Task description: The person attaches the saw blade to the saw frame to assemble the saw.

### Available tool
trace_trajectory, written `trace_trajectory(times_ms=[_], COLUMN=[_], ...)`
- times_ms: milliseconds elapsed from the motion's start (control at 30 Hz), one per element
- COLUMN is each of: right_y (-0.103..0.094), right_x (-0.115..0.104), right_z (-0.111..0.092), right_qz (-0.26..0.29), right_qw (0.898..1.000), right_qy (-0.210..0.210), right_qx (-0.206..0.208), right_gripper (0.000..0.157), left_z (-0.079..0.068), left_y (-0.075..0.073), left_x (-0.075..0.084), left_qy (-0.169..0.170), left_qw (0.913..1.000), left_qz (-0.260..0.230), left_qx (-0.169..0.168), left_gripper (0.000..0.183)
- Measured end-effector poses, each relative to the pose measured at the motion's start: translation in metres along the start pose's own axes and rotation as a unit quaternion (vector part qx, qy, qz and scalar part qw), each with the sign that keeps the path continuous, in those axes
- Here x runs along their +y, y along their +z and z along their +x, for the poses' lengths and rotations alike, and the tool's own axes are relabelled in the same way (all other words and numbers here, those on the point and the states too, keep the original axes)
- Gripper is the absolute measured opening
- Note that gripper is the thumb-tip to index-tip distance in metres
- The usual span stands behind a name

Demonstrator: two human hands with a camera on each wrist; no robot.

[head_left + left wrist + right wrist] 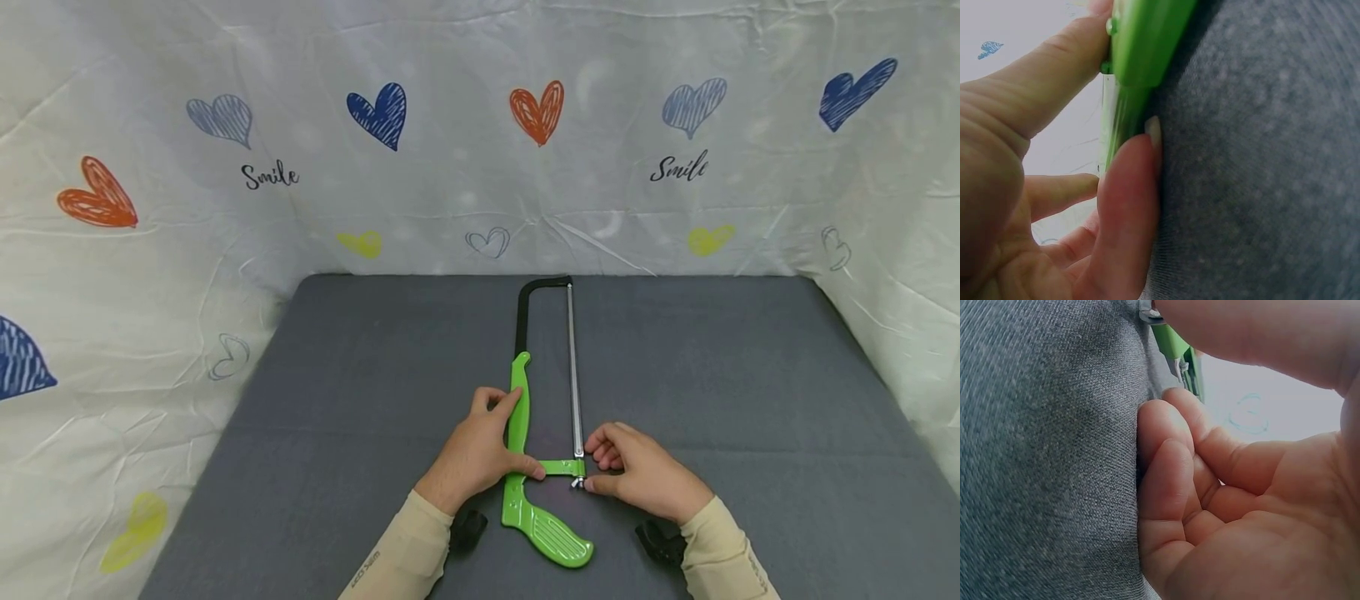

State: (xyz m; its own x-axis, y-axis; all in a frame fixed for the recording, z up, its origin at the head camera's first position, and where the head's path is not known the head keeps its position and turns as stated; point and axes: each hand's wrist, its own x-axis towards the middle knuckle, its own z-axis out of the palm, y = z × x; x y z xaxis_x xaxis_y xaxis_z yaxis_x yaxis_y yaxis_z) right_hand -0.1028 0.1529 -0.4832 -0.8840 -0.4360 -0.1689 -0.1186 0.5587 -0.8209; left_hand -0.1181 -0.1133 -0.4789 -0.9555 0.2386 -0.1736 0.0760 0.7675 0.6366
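Observation:
A hacksaw lies on the grey table, with a green handle point(558, 537), a black front frame point(522, 321) and a silver blade point(573, 375) along its right side. My left hand point(472, 450) holds the green frame, fingers along its left edge and thumb on the green crossbar point(558, 467). A small silver wing nut point(577, 482) sits below the crossbar's right end. Beside it is my right hand point(648, 475), thumb tip at the wing nut and index fingertip near the blade's lower end. In the right wrist view its other fingers point(1163, 481) are loosely curled over the cloth.
Grey cloth covers the table point(337, 358). Behind and at both sides hangs a white sheet point(450, 183) printed with hearts and the word "Smile". Black wrist devices point(660, 543) sit under both forearms, which are in beige sleeves point(408, 546).

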Motion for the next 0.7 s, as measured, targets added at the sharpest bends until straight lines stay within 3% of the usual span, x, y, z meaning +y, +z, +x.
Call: trace_trajectory(times_ms=[700], right_y=[0.0033], right_x=[-0.0054], right_z=[0.0008], right_qz=[-0.024], right_qw=[1.0], right_qy=[0.013], right_qx=[0.011], right_gripper=[0.036], left_z=[0.0], left_y=[-0.0007], left_x=[0.0011], left_qy=[-0.007], left_qw=[1.0], left_qz=[-0.003], left_qx=[-0.002], left_gripper=[0.123])
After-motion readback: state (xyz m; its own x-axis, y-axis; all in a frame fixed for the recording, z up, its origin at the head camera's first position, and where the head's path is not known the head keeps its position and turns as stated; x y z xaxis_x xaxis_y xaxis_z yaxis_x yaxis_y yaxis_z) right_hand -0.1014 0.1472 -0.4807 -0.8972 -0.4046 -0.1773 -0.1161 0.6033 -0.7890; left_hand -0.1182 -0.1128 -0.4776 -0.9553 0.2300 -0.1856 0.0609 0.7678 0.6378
